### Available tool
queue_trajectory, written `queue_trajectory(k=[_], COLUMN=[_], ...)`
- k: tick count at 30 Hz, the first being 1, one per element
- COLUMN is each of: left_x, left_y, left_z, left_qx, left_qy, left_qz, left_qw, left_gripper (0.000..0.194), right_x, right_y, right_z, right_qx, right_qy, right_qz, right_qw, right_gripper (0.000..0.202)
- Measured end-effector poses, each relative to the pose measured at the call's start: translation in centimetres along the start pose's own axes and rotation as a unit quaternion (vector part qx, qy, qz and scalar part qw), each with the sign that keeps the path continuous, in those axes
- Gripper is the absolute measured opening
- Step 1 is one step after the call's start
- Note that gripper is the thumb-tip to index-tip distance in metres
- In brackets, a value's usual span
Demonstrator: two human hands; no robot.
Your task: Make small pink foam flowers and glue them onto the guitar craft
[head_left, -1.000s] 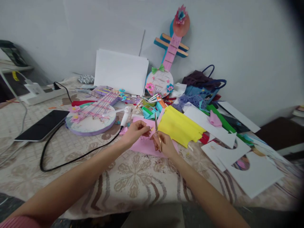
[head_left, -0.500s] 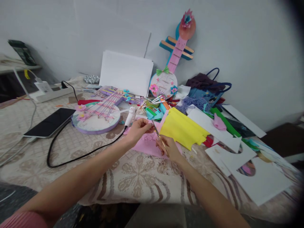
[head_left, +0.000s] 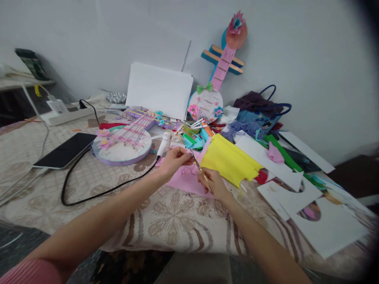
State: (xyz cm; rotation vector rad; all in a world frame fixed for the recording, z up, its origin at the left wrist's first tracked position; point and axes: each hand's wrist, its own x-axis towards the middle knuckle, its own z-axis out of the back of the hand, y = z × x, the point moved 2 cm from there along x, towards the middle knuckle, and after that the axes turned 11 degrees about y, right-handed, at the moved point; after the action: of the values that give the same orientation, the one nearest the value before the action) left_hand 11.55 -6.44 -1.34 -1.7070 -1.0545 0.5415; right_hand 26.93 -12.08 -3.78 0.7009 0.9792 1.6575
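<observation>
While two hands [head_left: 179, 159] [head_left: 215, 184] work, only one holds scissors [head_left: 199, 166].

Yellow paper [head_left: 229, 159] lies on the cloth-covered surface [head_left: 173, 221]. Behind it, a toy guitar [head_left: 222, 71] leans on the wall [head_left: 302, 51]; behind it and to its left stands white card [head_left: 160, 90]. Well to its left are a purple-rimmed toy banjo [head_left: 124, 152], a dark-screened device [head_left: 65, 150] and a white power strip [head_left: 69, 116]. Behind it to the right sit bluish yarn [head_left: 240, 130] and a blue bag [head_left: 254, 118].

Seemingly a home craft corner; flowered tablecloth [head_left: 173, 221], scissors [head_left: 197, 163] (yarn [head_left: 241, 129] too)
</observation>
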Motion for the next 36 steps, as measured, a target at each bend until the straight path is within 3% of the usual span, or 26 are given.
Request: queue_trajectory(k=[18, 24, 30, 36], left_x=[0.0, 0.1, 0.0, -0.3], left_y=[0.1, 0.3, 1.3, 2.0], left_z=[0.1, 0.2, 0.1, -0.3], left_qx=[0.009, 0.014, 0.097, 0.149], left_qy=[-0.001, 0.001, 0.043, 0.081], left_qz=[-0.006, -0.004, 0.050, 0.066], left_qw=[1.000, 1.000, 0.993, 0.983], left_gripper=[0.015, 0.016, 0.018, 0.017], right_x=[0.1, 0.1, 0.3, 0.6], right_y=[-0.2, -0.2, 0.8, 0.0], right_z=[0.1, -0.1, 0.4, 0.4], right_qx=[-0.007, 0.050, 0.114, 0.162], right_qy=[0.000, -0.004, -0.057, -0.061], right_qz=[0.008, 0.005, 0.019, 0.038], right_qw=[1.000, 0.999, 0.992, 0.984], right_gripper=[0.040, 0.040, 0.028, 0.023])
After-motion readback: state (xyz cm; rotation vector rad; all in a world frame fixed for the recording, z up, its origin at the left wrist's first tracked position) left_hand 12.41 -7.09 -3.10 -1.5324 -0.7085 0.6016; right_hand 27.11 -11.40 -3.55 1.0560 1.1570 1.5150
